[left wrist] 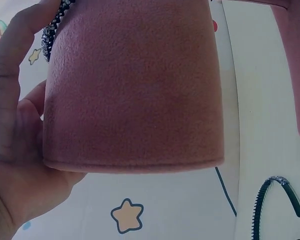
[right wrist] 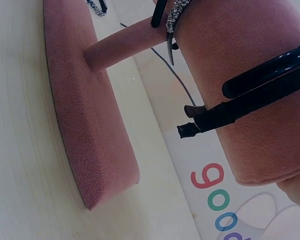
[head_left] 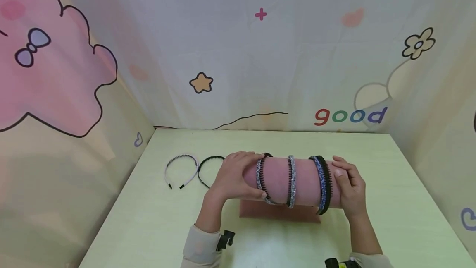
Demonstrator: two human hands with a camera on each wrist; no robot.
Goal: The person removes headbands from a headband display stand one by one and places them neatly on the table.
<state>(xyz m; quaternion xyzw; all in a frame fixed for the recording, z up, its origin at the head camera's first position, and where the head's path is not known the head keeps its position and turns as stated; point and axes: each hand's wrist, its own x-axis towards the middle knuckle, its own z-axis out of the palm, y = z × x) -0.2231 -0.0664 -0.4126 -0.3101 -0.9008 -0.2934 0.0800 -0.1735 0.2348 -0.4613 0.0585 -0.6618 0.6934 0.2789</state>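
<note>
A pink velvet headband stand (head_left: 277, 177) has a horizontal padded roll on a post over a flat base (head_left: 279, 211). My left hand (head_left: 234, 177) spans the roll's left end, fingertips and thumb at the two sides of a silver glitter headband with black teeth (head_left: 259, 175). In the left wrist view the thumb lies against that glittery headband (left wrist: 49, 40). The roll's right end is gripped by my right hand (head_left: 351, 185), thumb in front. Around the middle sits another silver glitter headband (head_left: 292, 181); a blue glitter headband (head_left: 321, 183) and a black headband (head_left: 328, 185) lie side by side near the right hand.
On the pale table (head_left: 148, 218), left of the stand, lie a lilac headband (head_left: 195, 168) and a black headband (head_left: 202, 162), the latter partly behind my left hand. A printed curtain (head_left: 238, 53) hangs behind and at both sides of the table.
</note>
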